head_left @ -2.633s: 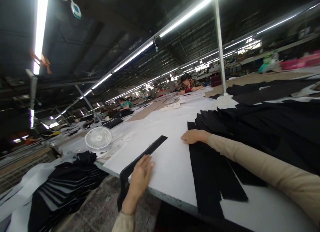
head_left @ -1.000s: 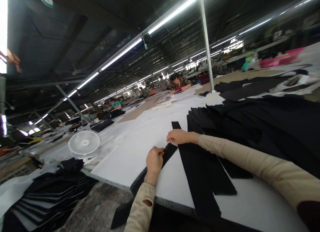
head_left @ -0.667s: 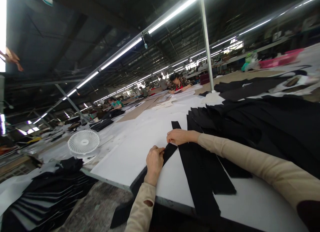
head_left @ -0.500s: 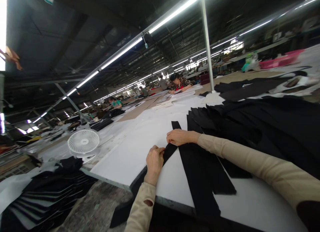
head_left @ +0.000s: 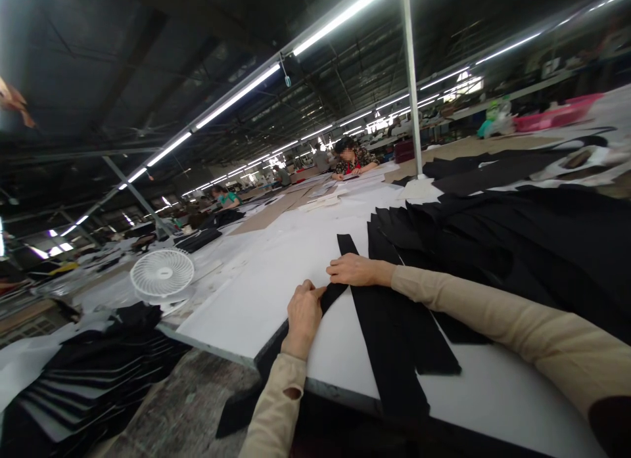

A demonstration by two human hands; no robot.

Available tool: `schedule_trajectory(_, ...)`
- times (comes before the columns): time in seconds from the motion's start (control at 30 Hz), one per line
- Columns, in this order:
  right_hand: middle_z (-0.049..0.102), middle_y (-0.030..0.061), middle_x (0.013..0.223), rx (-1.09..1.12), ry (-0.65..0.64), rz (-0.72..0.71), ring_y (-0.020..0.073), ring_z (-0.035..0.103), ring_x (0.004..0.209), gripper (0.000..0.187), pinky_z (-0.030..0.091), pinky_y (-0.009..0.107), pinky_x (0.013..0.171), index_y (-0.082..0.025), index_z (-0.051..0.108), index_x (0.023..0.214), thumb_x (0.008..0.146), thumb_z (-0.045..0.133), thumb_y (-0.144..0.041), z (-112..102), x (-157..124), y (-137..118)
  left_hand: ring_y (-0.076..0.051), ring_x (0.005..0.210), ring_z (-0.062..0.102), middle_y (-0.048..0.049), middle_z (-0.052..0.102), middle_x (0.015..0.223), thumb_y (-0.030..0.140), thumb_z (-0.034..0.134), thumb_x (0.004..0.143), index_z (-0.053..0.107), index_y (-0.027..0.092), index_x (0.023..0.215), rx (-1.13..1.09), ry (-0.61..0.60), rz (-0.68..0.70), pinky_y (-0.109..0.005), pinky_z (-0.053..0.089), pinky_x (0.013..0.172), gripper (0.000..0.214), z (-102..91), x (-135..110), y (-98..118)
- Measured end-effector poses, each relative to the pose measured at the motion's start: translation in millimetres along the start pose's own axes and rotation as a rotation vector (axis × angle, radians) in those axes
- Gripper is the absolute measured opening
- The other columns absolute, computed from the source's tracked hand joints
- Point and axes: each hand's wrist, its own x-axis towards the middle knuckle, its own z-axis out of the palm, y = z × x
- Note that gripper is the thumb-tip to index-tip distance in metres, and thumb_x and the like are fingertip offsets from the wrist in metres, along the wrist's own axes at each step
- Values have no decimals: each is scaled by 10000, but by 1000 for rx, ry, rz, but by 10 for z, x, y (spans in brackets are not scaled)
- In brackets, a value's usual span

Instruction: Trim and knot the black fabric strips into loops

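Note:
My left hand (head_left: pixel 304 312) is closed on the upper end of a long black fabric strip (head_left: pixel 276 340) that slants over the front edge of the white table (head_left: pixel 266 294) and hangs down. My right hand (head_left: pixel 352 271) rests on the table just beyond, fingers curled on the top of the laid-out black strips (head_left: pixel 394 326) where the slanting strip meets them. What its fingers pinch is hidden. Both arms wear beige sleeves.
A big heap of black fabric pieces (head_left: pixel 517 241) covers the table's right side. A white fan (head_left: pixel 162 274) stands at the left beside stacked black pieces (head_left: pixel 93 372) lower down. A metal pole (head_left: pixel 411 83) rises behind. Other people (head_left: pixel 351 159) work at the far end.
My left hand slid the slanting strip rightward across the table and closed on its upper end beside my right hand. Over the last second both hands stay almost still.

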Motion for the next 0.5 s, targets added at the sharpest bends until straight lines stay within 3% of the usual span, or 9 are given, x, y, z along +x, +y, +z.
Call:
schedule_trajectory(0.13,627,105,841,88,9,179,209,546,899,223,409,305,732,-111,672,789,848,463,-62,-34,-24,105,-163,854,539,-40,561,898,156,410,886,688,334,1065,61,-24,-8,-250,391,683,376,-9,54,9)
schedule_trajectory(0.33,635,90,1088,266,94,231,159,572,1013,473,420,264,865,-136,637,1107,727,435,61,-117,88,172,-182,885,557,-59,564,907,152,412,876,694,298,1057,62,-49,-16,-266,405,717,366,18,286,100)
schedule_trajectory(0.5,668,113,967,323,-51,367,188,615,907,385,443,258,772,-125,668,1051,763,449,8,-60,88,67,-199,903,569,-67,573,939,144,409,865,702,294,1037,7,-50,-24,-284,407,733,372,42,364,162)
